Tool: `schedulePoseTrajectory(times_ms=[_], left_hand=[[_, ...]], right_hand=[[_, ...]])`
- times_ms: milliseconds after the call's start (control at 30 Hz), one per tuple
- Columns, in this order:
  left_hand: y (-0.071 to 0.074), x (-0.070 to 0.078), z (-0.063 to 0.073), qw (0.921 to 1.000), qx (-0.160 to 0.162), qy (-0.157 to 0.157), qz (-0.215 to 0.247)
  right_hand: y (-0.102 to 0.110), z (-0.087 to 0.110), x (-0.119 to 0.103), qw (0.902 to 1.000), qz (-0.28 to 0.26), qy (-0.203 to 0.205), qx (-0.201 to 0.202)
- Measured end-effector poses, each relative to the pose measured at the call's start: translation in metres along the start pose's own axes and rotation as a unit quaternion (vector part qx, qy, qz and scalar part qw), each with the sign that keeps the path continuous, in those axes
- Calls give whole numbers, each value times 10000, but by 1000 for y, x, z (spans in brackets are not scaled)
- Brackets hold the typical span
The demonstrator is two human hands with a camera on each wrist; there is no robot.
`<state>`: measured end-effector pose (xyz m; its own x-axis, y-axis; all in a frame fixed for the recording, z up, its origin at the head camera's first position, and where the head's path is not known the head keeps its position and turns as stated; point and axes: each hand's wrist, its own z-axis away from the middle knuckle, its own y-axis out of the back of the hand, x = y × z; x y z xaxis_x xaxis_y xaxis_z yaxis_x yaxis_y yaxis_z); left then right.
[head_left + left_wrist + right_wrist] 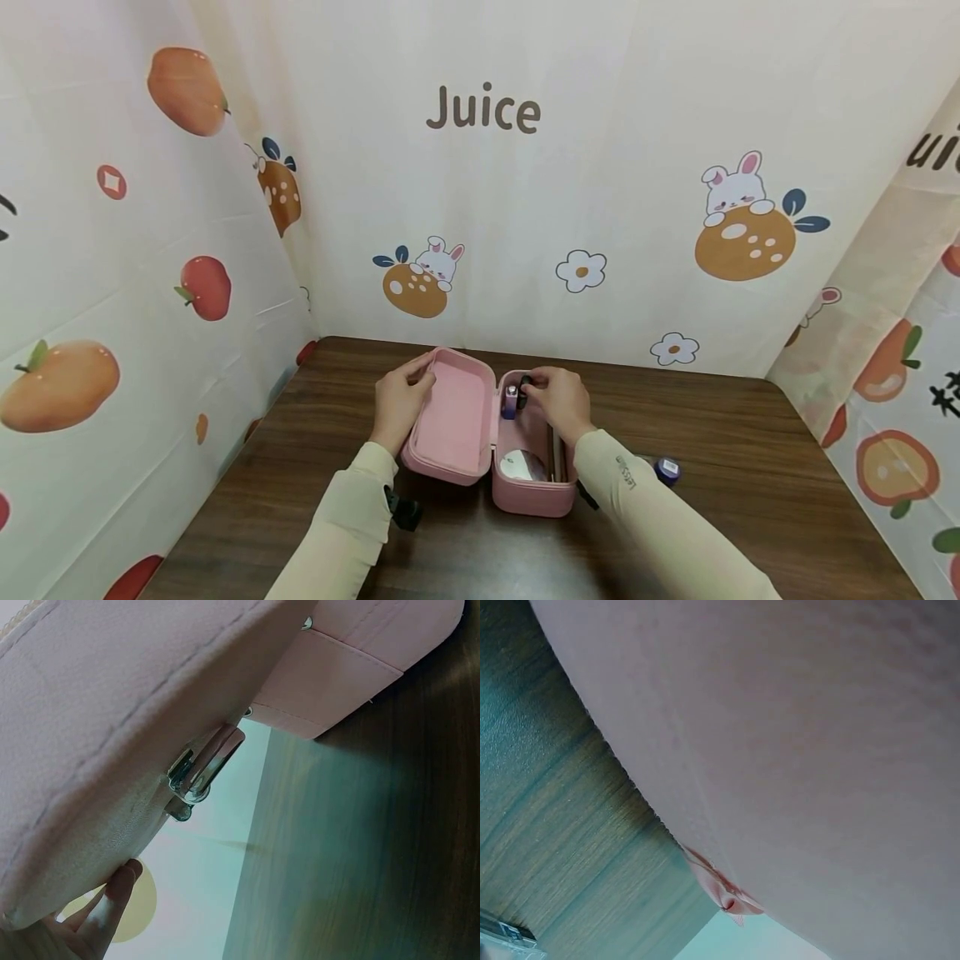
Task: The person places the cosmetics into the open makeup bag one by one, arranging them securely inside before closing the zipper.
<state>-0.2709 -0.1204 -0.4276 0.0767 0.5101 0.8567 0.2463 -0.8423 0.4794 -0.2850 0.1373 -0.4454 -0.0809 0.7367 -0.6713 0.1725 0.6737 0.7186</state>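
Note:
A pink zip case lies unfolded on the table, its lid (453,417) to the left and its deeper base (534,500) to the right. My left hand (397,407) grips the lid by its outer left edge; in the left wrist view the fingers (112,904) press on the pink side near a metal clasp (201,769). Inside the back of the base, my right hand (561,402) pinches a small dark tube (524,392). Close beside that tube stands a purple lipstick-like tube (510,404). A round white disc (521,465) and slim brown sticks (557,457) lie toward the front.
A small purple-lidded jar (667,471) sits on the table (720,425) right of the case, beside the right sleeve. In the right wrist view, a pink bow-shaped tab (724,891) juts from the case side, and a clear-edged object (508,939) shows at the lower left.

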Motion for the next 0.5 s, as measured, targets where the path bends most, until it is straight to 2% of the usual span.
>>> schedulePoseTrajectory(times_ms=[500], left_hand=[[0,0,1,9999,54,-90,44]], right_hand=[[-4,0,1,9982,564,197,-6]])
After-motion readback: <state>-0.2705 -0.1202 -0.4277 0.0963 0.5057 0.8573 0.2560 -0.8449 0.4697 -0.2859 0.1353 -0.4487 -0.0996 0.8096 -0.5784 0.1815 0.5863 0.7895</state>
